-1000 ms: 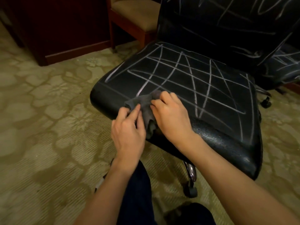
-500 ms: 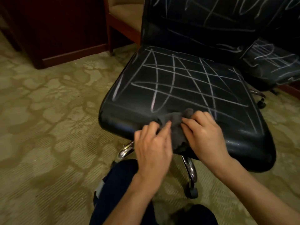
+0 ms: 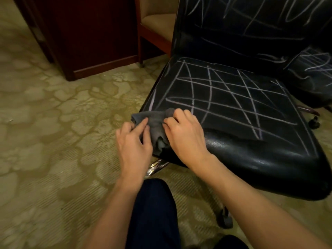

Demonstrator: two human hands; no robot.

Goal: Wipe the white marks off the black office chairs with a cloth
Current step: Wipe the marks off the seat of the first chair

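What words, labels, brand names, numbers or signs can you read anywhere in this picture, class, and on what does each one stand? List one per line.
None: no readable text shows anywhere.
The white marks on the black chair seat are crossed lines, not letters.
The scribbles on the backrest and on the second black chair are loose strokes, not words.
The grey cloth bears no visible label.

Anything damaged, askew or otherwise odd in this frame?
Yes: white scribbled lines cross the black office chair's seat and backrest, and a second black chair behind it. Both hands, left and right, hold a bunched grey cloth at the seat's front corner.
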